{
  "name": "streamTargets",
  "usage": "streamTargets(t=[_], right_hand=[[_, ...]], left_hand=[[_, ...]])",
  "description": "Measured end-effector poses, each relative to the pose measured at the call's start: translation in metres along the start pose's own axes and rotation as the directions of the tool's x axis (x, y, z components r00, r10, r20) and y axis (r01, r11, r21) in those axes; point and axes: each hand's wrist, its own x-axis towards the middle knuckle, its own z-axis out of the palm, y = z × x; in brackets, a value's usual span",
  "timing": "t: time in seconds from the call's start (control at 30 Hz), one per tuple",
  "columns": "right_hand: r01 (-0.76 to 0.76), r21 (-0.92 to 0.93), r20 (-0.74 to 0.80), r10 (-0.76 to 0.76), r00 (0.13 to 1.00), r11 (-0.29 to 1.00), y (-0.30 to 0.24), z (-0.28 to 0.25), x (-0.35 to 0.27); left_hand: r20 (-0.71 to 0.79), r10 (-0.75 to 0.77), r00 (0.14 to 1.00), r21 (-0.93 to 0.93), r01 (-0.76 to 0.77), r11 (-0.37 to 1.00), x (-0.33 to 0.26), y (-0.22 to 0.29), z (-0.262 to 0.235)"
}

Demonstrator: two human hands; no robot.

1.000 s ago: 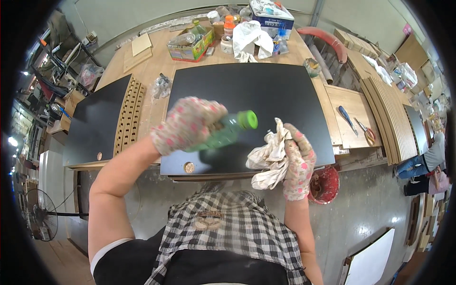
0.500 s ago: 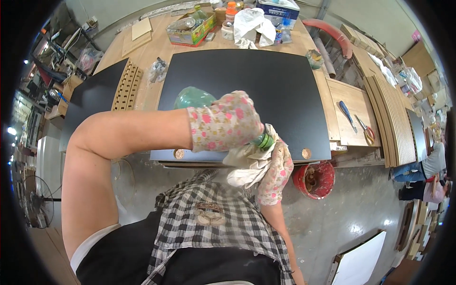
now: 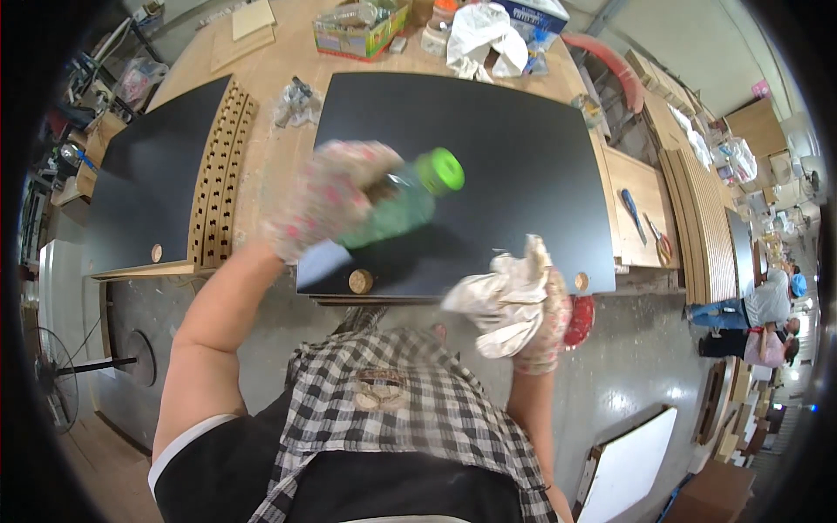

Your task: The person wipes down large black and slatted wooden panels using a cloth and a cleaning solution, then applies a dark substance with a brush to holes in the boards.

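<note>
My left hand [image 3: 336, 187], in a pink-dotted work glove and blurred by motion, is closed around a green plastic bottle [image 3: 397, 209] with a bright green cap. The bottle is tilted, cap up to the right, above a black panel [image 3: 471, 131] lying on the workbench. My right hand [image 3: 547, 327], gloved alike, grips a crumpled off-white cloth [image 3: 506, 305] just off the panel's near edge. Round bare-wood recesses show near the panel's two front corners.
A stack of black panels [image 3: 157, 166] with drilled edges lies at left. Behind are a carton of bottles [image 3: 362, 35] and a white rag [image 3: 484, 39]. A blue-handled tool [image 3: 632, 213] and scissors [image 3: 660, 240] lie at right. A red bucket [image 3: 580, 321] stands below; people [image 3: 767, 305] are far right.
The bottle has turned from cap-down against the cloth to cap-up, and moved left with my left hand. My right hand and the cloth have come apart from it, lower and to the right.
</note>
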Motion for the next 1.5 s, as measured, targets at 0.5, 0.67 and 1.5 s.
streamTargets(t=[0.5, 0.67, 1.5], right_hand=[[0.384, -0.843, 0.495, -0.263, 0.829, -0.378, 0.057, -0.162, 0.013], [0.286, -0.861, 0.436, -0.323, 0.84, -0.42, 0.087, -0.12, -0.005], [0.314, -0.734, 0.545, -0.247, 0.801, -0.602, 0.042, -0.099, 0.005]], left_hand=[[-0.479, -0.497, 0.724, -0.648, 0.091, 0.756, -0.101, -0.18, -0.008], [-0.583, -0.512, 0.63, -0.505, 0.213, 0.837, -0.112, -0.22, 0.02], [-0.684, -0.437, 0.584, -0.037, 0.57, 0.821, -0.155, -0.248, 0.038]])
